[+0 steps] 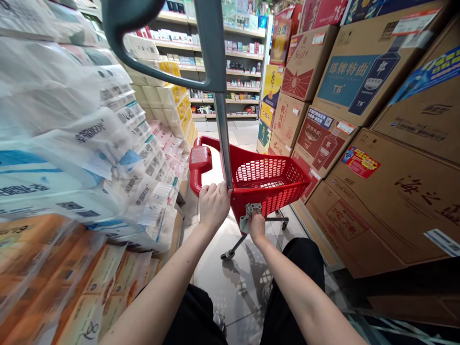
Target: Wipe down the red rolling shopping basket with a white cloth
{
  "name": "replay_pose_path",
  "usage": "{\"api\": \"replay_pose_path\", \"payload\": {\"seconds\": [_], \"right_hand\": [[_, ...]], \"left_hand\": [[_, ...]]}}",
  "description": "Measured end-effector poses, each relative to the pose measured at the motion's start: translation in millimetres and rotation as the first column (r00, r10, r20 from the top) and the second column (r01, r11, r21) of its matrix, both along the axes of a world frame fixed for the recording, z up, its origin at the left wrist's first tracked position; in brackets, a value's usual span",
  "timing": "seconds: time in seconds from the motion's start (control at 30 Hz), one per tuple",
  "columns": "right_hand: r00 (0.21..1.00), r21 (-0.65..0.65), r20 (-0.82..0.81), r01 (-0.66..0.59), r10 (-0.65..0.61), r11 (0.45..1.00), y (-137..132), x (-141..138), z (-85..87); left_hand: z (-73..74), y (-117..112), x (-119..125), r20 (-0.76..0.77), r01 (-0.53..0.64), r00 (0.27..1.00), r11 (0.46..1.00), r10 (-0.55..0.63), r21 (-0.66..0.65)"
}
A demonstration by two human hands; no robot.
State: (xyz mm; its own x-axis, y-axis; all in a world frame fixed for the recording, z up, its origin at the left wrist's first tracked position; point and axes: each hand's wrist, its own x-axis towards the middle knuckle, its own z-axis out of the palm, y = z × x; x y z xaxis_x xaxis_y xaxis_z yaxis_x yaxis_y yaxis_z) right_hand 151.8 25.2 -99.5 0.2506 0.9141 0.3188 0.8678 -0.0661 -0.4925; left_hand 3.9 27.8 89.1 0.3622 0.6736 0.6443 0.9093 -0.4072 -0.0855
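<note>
A red plastic shopping cart with a perforated basket stands in front of me, angled to the right. My left hand is closed over the cart's near rim, beside the foot of an upright metal pole. Lower down, my right hand is closed around a crumpled grey-green cloth and presses it against the side of the basket. That hand's fingertips are partly hidden by the cloth. A large dark grey loop handle tops the pole, close to the camera.
Plastic-wrapped tissue packs are piled high on the left. Stacked cardboard cartons line the right side. Shelves of small goods stand at the far end. Cart wheels rest on the tiled floor between my legs.
</note>
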Motion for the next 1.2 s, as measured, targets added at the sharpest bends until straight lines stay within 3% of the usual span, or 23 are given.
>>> {"api": "replay_pose_path", "payload": {"seconds": [0.07, 0.17, 0.27, 0.37, 0.53, 0.63, 0.77, 0.87, 0.97, 1.2], "right_hand": [[0.997, 0.022, -0.071, -0.040, 0.042, 0.999, 3, 2, 11.4], [0.979, 0.170, -0.153, -0.109, 0.136, 0.979, 7, 3, 38.1], [0.975, 0.234, -0.182, -0.083, 0.127, 0.969, 10, -1, 60.8], [0.966, 0.249, -0.208, -0.099, 0.154, 0.963, 8, 1, 67.3], [0.932, 0.229, -0.158, -0.288, 0.327, 0.930, -7, 14, 66.6], [0.942, 0.368, -0.140, -0.236, 0.304, 0.899, -16, 13, 83.8], [0.968, 0.513, -0.097, -0.150, 0.231, 0.845, -12, -1, 123.7], [0.953, 0.449, 0.003, -0.271, 0.302, 0.852, 3, -6, 144.7], [0.902, 0.293, 0.080, -0.428, 0.424, 0.855, 21, -3, 148.5], [0.894, 0.155, -0.109, -0.417, 0.435, 0.896, 53, 9, 141.6]], "left_hand": [[0.1, 1, 0, 0.003, -0.003, 1.000, 1.000, 0.003, 0.012], [-0.8, 3, 0, 0.010, -0.004, 1.000, 0.999, 0.004, 0.039], [-1.3, 4, 1, 0.022, -0.001, 1.000, 0.999, 0.000, 0.055], [-1.0, 3, 1, 0.038, 0.012, 0.999, 0.999, -0.013, 0.041], [1.2, -1, -1, 0.033, 0.018, 0.999, 1.000, -0.018, 0.022], [3.1, -3, -1, 0.007, 0.013, 1.000, 1.000, -0.013, 0.024], [4.1, -6, -2, 0.002, 0.028, 1.000, 0.999, -0.028, 0.043], [4.6, -6, -5, -0.025, 0.053, 0.998, 0.998, -0.052, 0.032], [10.4, -3, -13, -0.077, 0.079, 0.994, 0.996, -0.082, -0.034], [41.7, 23, -51, -0.231, 0.205, 0.935, 0.942, -0.269, -0.267]]}}
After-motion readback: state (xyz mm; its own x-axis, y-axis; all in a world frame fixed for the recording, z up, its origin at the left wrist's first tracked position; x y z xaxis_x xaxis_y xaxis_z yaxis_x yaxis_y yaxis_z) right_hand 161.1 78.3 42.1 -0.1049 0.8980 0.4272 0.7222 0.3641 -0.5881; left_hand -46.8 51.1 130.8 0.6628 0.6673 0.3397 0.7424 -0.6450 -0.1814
